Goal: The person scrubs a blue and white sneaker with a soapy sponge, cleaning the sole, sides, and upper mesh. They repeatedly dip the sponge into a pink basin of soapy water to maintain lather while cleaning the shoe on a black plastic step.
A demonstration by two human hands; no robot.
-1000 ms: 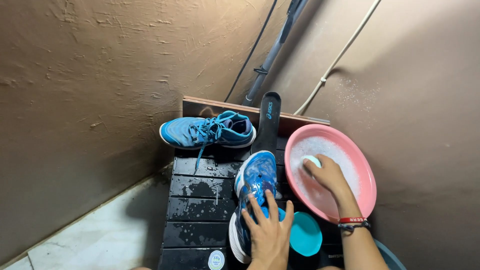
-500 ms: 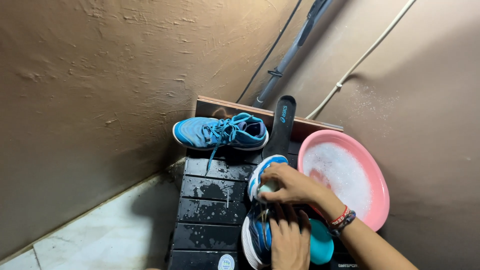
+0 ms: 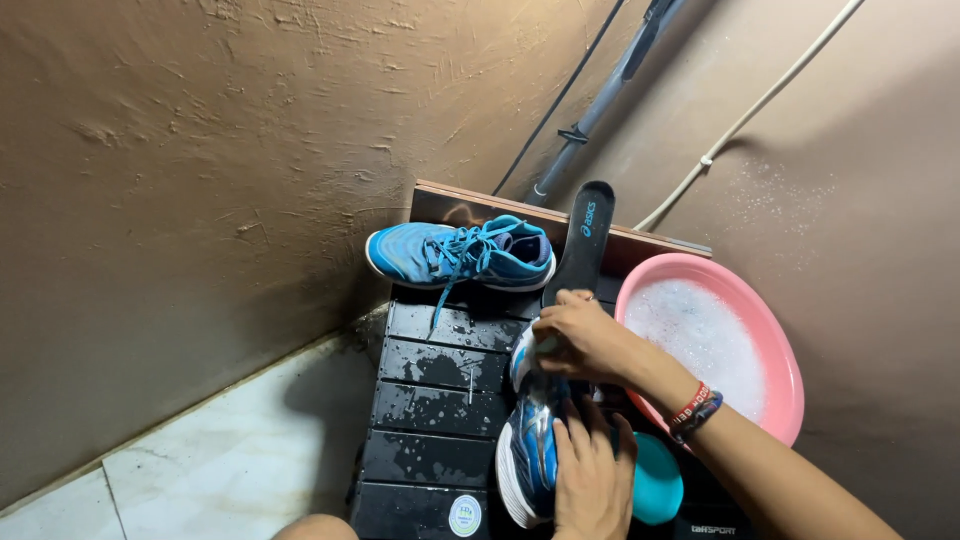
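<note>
One shoe [image 3: 530,420] lies on the worktop [image 3: 430,400]; another shoe [image 3: 460,255] lies behind it, the basin [image 3: 770,330] to the right.

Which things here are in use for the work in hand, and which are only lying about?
In use:
- right hand, pressing something pale on the shoe's toe
- left hand, gripping the blue running shoe
- pink basin of soapy water
- wet black crate under the shoe

Lying about:
- second blue shoe
- black insole
- teal cup

Bare forearms; red and dark wristbands [image 3: 692,412] on right wrist.
</note>
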